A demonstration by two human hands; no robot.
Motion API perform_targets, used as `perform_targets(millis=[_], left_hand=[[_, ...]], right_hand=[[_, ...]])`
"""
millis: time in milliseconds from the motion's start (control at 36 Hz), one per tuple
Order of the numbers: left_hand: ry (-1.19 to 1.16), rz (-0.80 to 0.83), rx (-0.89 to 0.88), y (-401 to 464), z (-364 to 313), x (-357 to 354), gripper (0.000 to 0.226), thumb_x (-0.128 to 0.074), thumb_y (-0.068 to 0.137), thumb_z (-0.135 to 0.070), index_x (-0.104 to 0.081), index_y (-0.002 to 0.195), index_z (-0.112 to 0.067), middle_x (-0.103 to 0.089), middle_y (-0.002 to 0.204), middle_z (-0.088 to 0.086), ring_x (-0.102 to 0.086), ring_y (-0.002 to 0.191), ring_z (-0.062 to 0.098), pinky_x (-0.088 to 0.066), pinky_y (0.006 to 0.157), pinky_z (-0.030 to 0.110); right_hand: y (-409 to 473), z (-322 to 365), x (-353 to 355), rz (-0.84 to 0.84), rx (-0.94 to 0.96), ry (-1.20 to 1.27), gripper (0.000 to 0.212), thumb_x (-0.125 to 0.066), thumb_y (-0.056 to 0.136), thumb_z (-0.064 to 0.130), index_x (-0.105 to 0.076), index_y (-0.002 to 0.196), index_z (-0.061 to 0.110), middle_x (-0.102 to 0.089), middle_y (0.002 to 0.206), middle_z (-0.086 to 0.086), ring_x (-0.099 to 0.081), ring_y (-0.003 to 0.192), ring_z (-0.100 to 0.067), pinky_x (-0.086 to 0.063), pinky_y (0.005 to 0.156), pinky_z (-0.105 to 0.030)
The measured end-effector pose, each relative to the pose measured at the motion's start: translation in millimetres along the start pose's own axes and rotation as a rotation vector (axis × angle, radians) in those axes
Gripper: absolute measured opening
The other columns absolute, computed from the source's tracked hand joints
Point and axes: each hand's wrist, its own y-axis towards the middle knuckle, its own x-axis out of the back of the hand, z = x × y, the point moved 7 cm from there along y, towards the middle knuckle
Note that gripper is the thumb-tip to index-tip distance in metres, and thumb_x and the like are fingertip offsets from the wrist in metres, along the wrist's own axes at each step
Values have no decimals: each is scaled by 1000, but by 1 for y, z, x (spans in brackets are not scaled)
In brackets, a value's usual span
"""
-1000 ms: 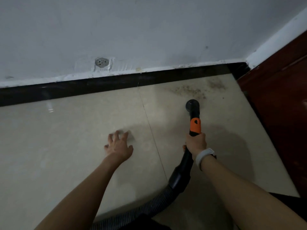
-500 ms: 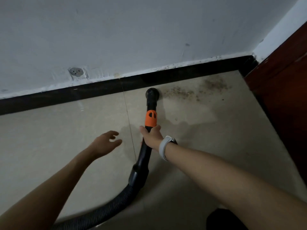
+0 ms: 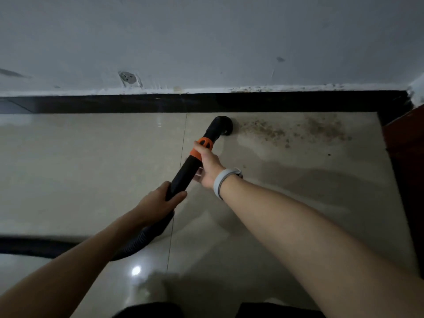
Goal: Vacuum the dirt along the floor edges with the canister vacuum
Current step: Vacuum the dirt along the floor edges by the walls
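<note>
A black vacuum wand (image 3: 187,172) with an orange collar (image 3: 202,146) points at the floor edge. Its round nozzle (image 3: 223,126) sits on the beige tile just below the black skirting. Brown dirt (image 3: 293,129) is scattered along the edge to the right of the nozzle, up to the corner. My right hand (image 3: 207,167), with a grey wristband, grips the wand just behind the orange collar. My left hand (image 3: 161,199) grips the wand's lower end where the ribbed hose (image 3: 135,243) begins.
The black skirting (image 3: 114,103) runs under a grey-white wall with a round wall fitting (image 3: 127,76). A dark red-brown door or panel (image 3: 406,157) closes the right side. The hose trails off to the left across the glossy tile floor (image 3: 80,168).
My left hand came off the floor and took hold of the wand's lower end. The nozzle moved from mid-tile up to the skirting, left of the dirt.
</note>
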Motion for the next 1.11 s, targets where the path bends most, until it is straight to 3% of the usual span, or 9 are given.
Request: perform_targets(millis=[139, 222, 361, 444, 778, 861, 917, 1000, 1111], left_hand=[[20, -20, -46, -8, -3, -2, 37, -51, 92, -49, -53, 99, -13, -67, 79, 6, -66, 72, 23, -55, 74, 42], [52, 32, -83, -6, -2, -13, 29, -54, 91, -48, -52, 97, -20, -66, 75, -1, -66, 69, 16, -55, 71, 35], [328, 96, -141, 7, 3, -17, 38, -50, 87, -61, -48, 100, -26, -61, 75, -3, -61, 67, 13, -50, 65, 31], [395, 137, -235, 9, -8, -29, 34, -50, 89, -59, -45, 98, -27, -55, 70, -6, -55, 62, 10, -41, 56, 23], [628, 357, -603, -3, -56, -90, 48, -42, 87, -67, -48, 110, -26, -53, 68, -6, -53, 61, 8, -39, 56, 22], [650, 433, -708, -7, -78, -109, 73, -27, 67, -86, -48, 107, -29, -50, 67, -10, -50, 60, 5, -37, 55, 20], [659, 505, -767, -15, -90, -126, 74, -20, 58, -89, -44, 100, -33, -49, 68, -12, -49, 60, 3, -33, 53, 17], [679, 577, -827, -31, -108, -150, 53, -39, 77, -78, -47, 102, -31, -48, 70, -12, -50, 66, 9, -33, 55, 18], [712, 625, -869, -45, -128, -171, 47, -46, 86, -67, -52, 109, -27, -53, 80, -8, -52, 72, 13, -37, 63, 28]], right_hand=[[-8, -2, 7, -62, -8, 69, 38, -60, 93, 37, -46, 113, 9, -58, 91, -10, -66, 82, -26, -52, 96, -44], [-11, -13, 15, -127, 8, 8, 26, -57, 94, 36, -51, 95, 10, -59, 97, -10, -65, 96, -28, -53, 95, -44], [-17, -31, 36, -197, 1, 30, 22, -54, 94, 33, -48, 86, 14, -61, 118, -16, -62, 107, -32, -52, 94, -47], [-28, -38, 59, -261, 21, 79, 21, -53, 96, 30, -47, 84, 14, -60, 117, -16, -62, 108, -32, -53, 92, -47], [-88, -92, 135, -554, 103, 408, 25, -55, 92, 37, -52, 94, 12, -60, 108, -14, -62, 106, -35, -50, 97, -50], [-110, -107, 153, -659, 131, 581, 28, -52, 97, 35, -50, 111, 11, -60, 115, -16, -62, 107, -34, -50, 97, -49], [-126, -119, 166, -729, 133, 677, 30, -52, 98, 35, -49, 114, 9, -61, 116, -17, -61, 107, -34, -49, 98, -49], [-149, -129, 187, -798, 142, 786, 25, -51, 99, 30, -50, 95, 5, -61, 93, -15, -63, 88, -32, -51, 94, -47], [-168, -135, 206, -892, 198, 935, 27, -50, 100, 22, -45, 78, 6, -50, 69, -9, -54, 61, -23, -55, 70, -39]])
